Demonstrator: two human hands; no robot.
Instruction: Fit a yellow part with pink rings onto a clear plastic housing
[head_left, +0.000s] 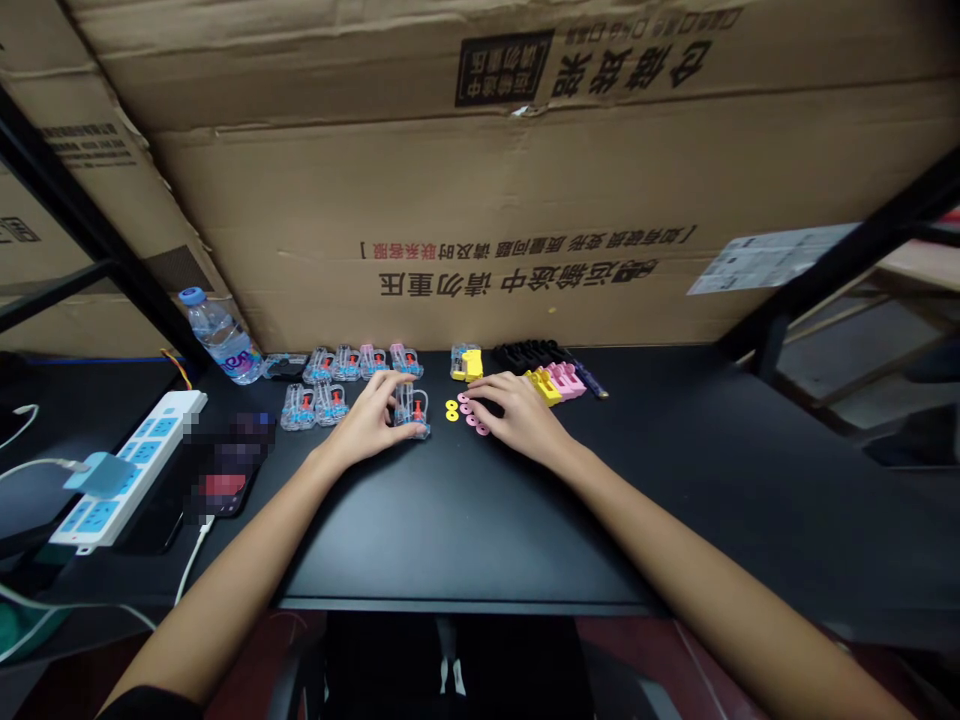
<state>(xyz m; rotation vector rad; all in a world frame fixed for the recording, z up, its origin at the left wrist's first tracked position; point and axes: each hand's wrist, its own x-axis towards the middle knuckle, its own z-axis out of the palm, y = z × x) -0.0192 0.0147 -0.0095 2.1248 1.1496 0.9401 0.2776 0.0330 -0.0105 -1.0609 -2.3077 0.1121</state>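
My left hand (377, 418) grips a clear plastic piece (412, 412) with red and blue parts, thumb at its lower edge and fingers at its top. Fingers bent, my right hand (514, 412) rests over several pink rings (472, 420); whether it pinches one is hidden. Two yellow rings (451, 411) lie between the hands. Behind them is a clear piece with a yellow part (467, 364). More clear pieces (300, 406) stand in two rows to the left. Yellow parts (543, 386), pink parts (567, 380) and black parts (529, 355) are grouped beyond my right hand.
A water bottle (223, 338) leans at the back left. A white power strip (129, 470), a phone (238, 475) and white cables lie on the left of the black table (465, 530). Large cardboard (480, 190) stands behind. A pen (589, 380) lies beside the pink parts.
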